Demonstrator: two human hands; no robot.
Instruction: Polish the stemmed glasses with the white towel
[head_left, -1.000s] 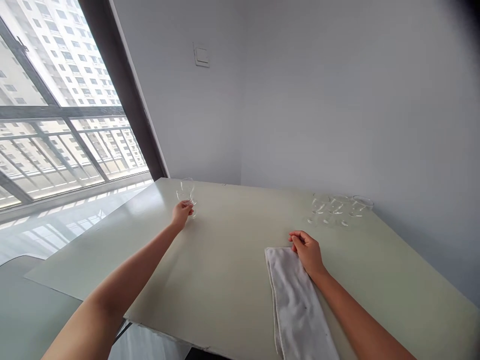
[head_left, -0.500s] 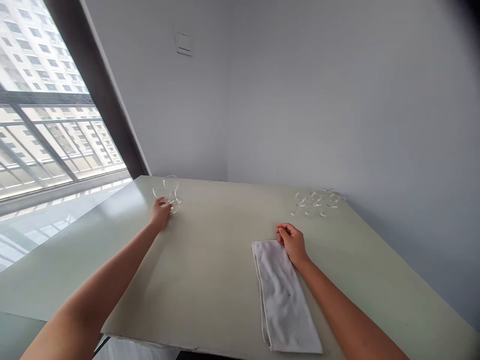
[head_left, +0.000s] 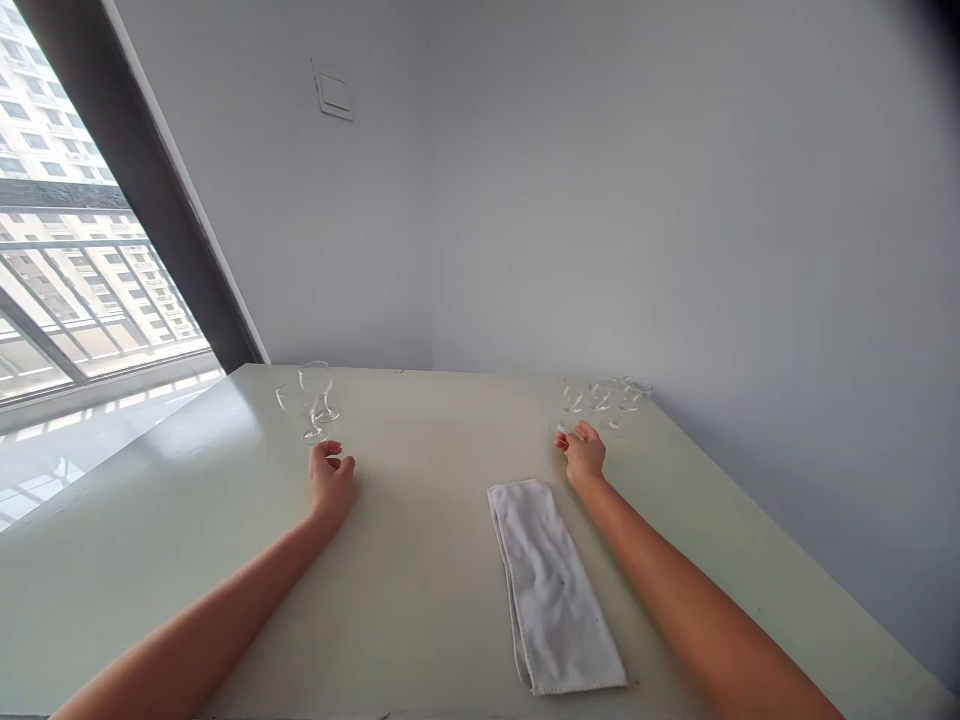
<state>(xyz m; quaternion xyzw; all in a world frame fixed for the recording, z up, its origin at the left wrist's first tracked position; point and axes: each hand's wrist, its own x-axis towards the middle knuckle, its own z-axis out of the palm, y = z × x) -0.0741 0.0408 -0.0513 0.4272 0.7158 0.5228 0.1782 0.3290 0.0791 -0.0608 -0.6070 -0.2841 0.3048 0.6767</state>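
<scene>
Glass pair (head_left: 315, 400) upper left of centre; glass trio (head_left: 604, 397) right of centre. Left hand (head_left: 330, 485) just below pair, loosely curled, empty. Right hand (head_left: 581, 455) at trio, fingers half-curled, grip unclear. Likely reach stage; pickup needs gentle stem pinch.

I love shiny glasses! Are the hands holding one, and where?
The left hand holds nothing, resting just short of two stemmed glasses. The right hand reaches the foot of the nearest of three glasses; a grip cannot be told.

Left hand (head_left: 331, 482) lies empty near two glasses (head_left: 313, 400); right hand (head_left: 582, 455) nears a glass cluster (head_left: 602, 396) beyond a towel (head_left: 551, 580)
</scene>
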